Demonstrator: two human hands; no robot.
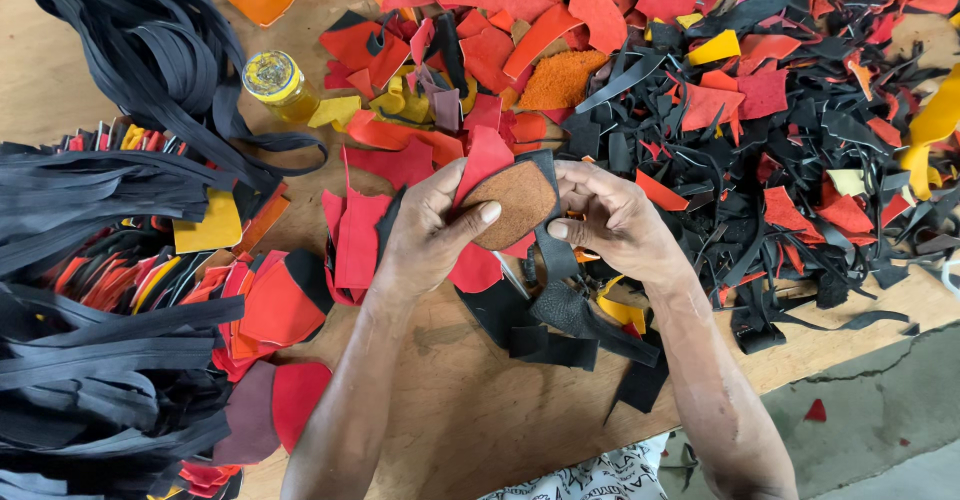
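My left hand (425,235) and my right hand (615,222) both hold a brown oval leather piece (515,200) above the wooden table (470,410). The left thumb presses on its lower left edge. A red leather scrap (482,160) sits behind the brown piece in the left fingers. A black leather strip (553,245) runs down its right side under my right fingers.
Red, orange, yellow and black leather scraps (720,90) cover the far table. Bundles of black straps (110,190) lie at the left. A small yellow-lidded jar (277,82) stands at the back left. Grey floor (880,420) shows at the lower right.
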